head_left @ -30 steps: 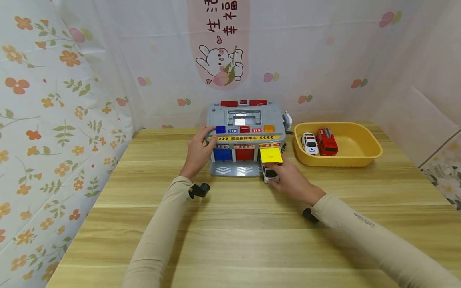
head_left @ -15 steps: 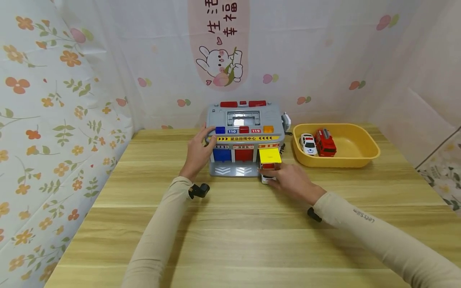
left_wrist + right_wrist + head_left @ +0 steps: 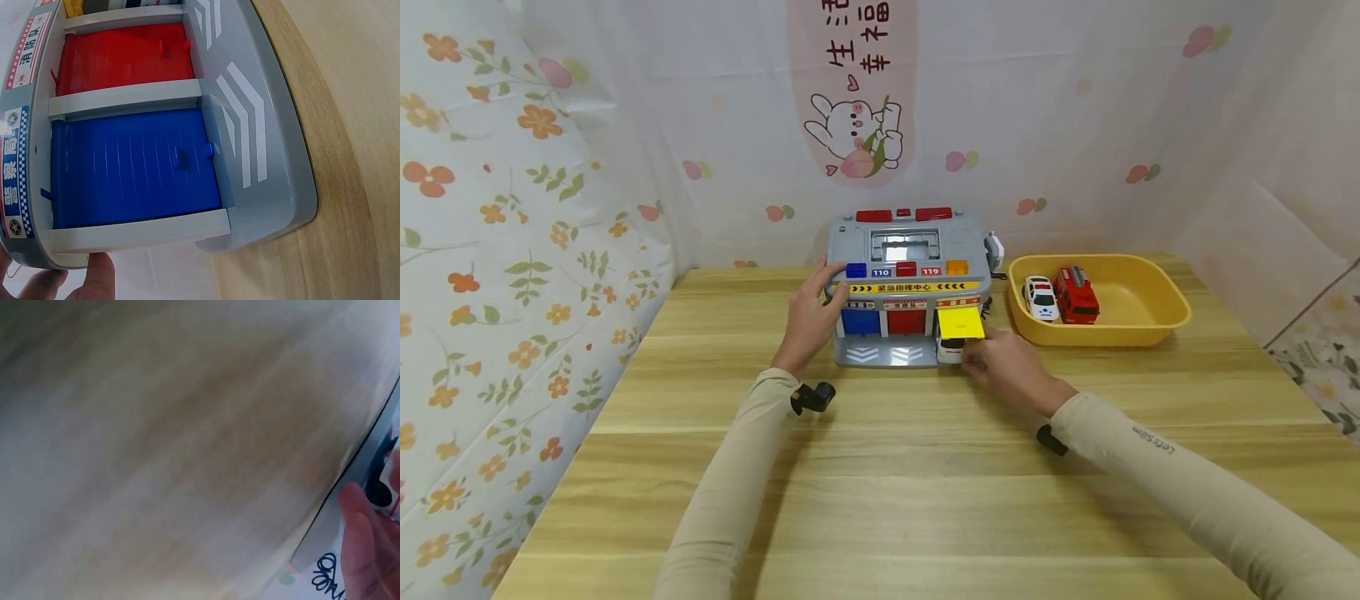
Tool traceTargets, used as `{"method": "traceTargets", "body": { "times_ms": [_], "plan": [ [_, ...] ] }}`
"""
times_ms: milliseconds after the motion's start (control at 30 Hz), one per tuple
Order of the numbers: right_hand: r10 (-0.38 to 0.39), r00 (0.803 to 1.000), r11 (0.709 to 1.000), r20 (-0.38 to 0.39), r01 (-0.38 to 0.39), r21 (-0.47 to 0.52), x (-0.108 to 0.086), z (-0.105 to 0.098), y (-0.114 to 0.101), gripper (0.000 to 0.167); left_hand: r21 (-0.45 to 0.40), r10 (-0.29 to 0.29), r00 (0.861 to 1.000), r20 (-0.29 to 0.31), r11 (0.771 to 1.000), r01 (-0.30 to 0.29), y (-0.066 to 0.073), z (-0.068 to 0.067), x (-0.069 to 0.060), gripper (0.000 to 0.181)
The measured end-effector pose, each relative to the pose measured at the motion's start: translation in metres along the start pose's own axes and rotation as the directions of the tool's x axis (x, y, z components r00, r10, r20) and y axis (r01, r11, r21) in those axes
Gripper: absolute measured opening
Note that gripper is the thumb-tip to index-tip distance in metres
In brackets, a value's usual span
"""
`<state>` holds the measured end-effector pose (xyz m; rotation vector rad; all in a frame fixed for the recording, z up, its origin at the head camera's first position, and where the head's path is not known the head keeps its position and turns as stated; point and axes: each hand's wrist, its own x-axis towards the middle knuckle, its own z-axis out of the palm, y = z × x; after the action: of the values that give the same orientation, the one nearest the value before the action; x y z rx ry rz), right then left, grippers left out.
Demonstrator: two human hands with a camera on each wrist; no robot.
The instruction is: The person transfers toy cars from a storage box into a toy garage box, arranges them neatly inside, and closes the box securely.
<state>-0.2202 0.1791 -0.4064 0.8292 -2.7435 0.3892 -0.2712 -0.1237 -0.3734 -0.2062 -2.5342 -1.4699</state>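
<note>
A grey toy emergency station (image 3: 865, 354) stands on the table, with blue and red doors down and a yellow door (image 3: 960, 322) lifted at the right bay. My left hand (image 3: 811, 321) grips its left end, thumb at the front edge; those fingertips (image 3: 100, 275) show below the blue door (image 3: 134, 169). Under the yellow door sits a white toy car (image 3: 950, 352), mostly inside the bay, its front end showing. My right hand (image 3: 1006, 367) holds the car's right side with bent fingers. In the right wrist view, the thumb (image 3: 355, 503) lies beside a black wheel (image 3: 379, 492).
A yellow tray (image 3: 1097, 336) to the right of the station holds a white police car (image 3: 1042, 300) and a red fire truck (image 3: 1077, 298). A white handset (image 3: 995, 250) hangs on the station's right end. A patterned cloth stands close behind.
The white car has gone back into the right bay under the yellow door. My right hand has shifted from its front to its right side. The left hand keeps its place.
</note>
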Motion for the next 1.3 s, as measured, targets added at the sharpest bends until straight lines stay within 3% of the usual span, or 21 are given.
{"method": "traceTargets", "body": {
  "times_ms": [200, 367, 667, 800, 1133, 1300],
  "plan": [
    [-0.056, 0.996, 0.998, 0.074, 0.054, 0.035, 0.001, -0.003, 0.001, 0.011, 0.004, 0.013, 1.0, -0.007, 1.0, -0.013, -0.002, 0.0, 0.001, 0.044],
    [-0.05, 0.991, 0.995, 0.127, 0.038, 0.092, 0.002, -0.007, 0.0, 0.018, 0.002, 0.02, 1.0, -0.014, 1.0, -0.02, -0.001, -0.001, 0.001, 0.044],
    [0.141, 0.964, 0.981, 0.226, -0.166, 0.099, 0.008, -0.014, 0.007, 0.035, -0.024, 0.025, 1.0, -0.015, 0.999, -0.025, -0.001, -0.002, 0.001, 0.043],
    [0.159, 0.955, 0.978, 0.249, -0.187, 0.092, 0.008, -0.016, 0.01, 0.036, -0.016, 0.02, 1.0, -0.012, 1.0, -0.021, -0.002, -0.002, 0.001, 0.043],
    [0.133, 0.969, 0.983, 0.207, -0.156, 0.1, 0.004, -0.025, 0.014, 0.032, -0.004, 0.026, 1.0, -0.008, 1.0, -0.026, -0.003, -0.001, 0.002, 0.044],
    [0.122, 0.978, 0.982, 0.17, -0.144, 0.125, 0.003, -0.035, 0.017, 0.041, 0.0, 0.024, 1.0, -0.008, 1.0, -0.024, -0.002, -0.001, 0.0, 0.043]
  ]
}}
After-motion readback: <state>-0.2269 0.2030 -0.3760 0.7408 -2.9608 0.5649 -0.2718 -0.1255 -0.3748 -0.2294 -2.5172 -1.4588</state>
